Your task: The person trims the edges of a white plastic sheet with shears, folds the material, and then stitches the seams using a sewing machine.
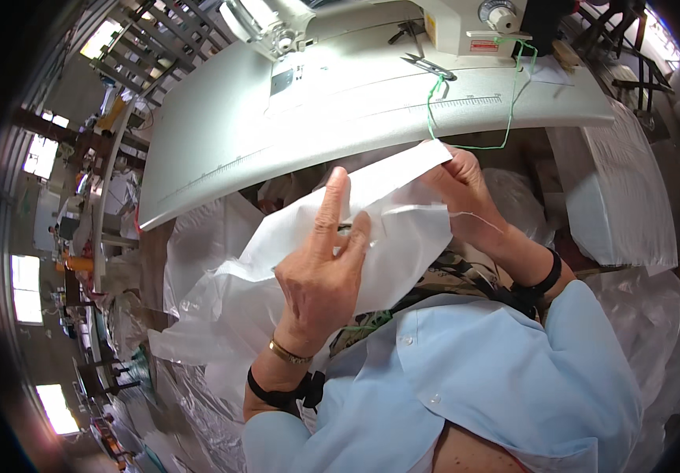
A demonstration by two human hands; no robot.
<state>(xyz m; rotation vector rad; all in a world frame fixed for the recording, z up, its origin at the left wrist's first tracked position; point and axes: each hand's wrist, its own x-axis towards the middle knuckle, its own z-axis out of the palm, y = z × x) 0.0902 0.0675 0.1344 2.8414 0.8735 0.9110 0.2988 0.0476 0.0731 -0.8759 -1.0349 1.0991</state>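
Note:
A white, slightly translucent plastic sheet [308,213] lies in folds across my lap, with two layers showing on the right. My right hand [466,189] grips its upper right corner, the fingertips partly hidden behind it. My left hand [320,276] is on the sheet's left part, index finger and thumb stretched over the top. The other fingers are out of sight and seem curled around the sheet. Something small and dark shows between that index finger and thumb; I cannot make out what it is. A loose white thread [478,217] trails near my right wrist.
Ahead stands a sewing machine [466,24] on a pale table [214,150] with ruler markings. Small thread snips [428,66] lie on it, and green thread [511,102] loops over its front edge. Stacked white sheets [616,181] hang at the right. Clear plastic [639,315] heaps below them.

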